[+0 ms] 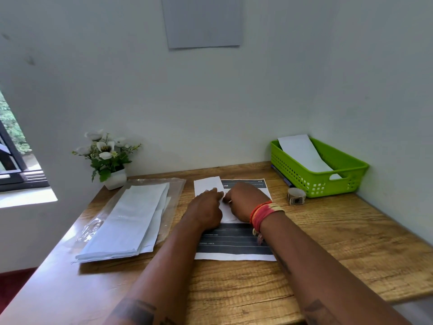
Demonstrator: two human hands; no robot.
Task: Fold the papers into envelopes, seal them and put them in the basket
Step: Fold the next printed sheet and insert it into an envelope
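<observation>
Head view: mid-fold. Left hand (pixel 207 211) flat, fingers spread, pinning white paper (pixel 208 185) at table (pixel 339 242) centre, atop printed sheet (pixel 234 242). Right hand (pixel 243 202) curled, pinching paper's edge. Next, probably: sharp crease, then seal. Thin, matte, crisp stock. Basket (pixel 316 181): green perforated plastic, far right, one envelope (pixel 304 153) inside.

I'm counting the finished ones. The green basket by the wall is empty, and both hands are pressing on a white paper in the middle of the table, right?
Not quite. The green basket isn't empty: the head view shows a white envelope leaning inside it. The rest is right: left hand and right hand press on the white paper mid-table.
</observation>
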